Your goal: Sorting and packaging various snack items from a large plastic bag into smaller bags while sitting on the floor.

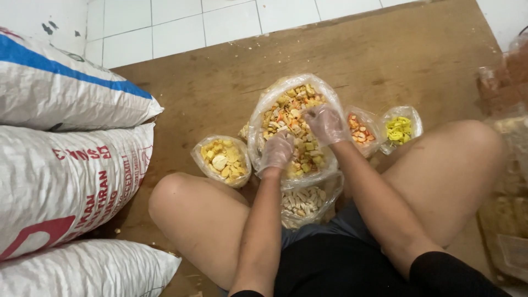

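A large clear plastic bag point(268, 107) of mixed yellow, orange and white crackers lies open on the wooden floor in front of me. My left hand point(276, 151), in a thin clear glove, rests in the mix at the bag's near left, fingers curled. My right hand point(325, 124), also gloved, reaches into the middle of the bag with fingers bent over the pieces. Whether either hand grips any pieces is hidden.
Smaller open bags surround the big one: yellow chips point(223, 159) at left, pale crackers point(302, 203) near me, orange-white pieces point(360, 131) and yellow-green rings point(399, 129) at right. Stacked white woven sacks point(66, 165) stand at left. More bagged goods point(509, 209) sit at right.
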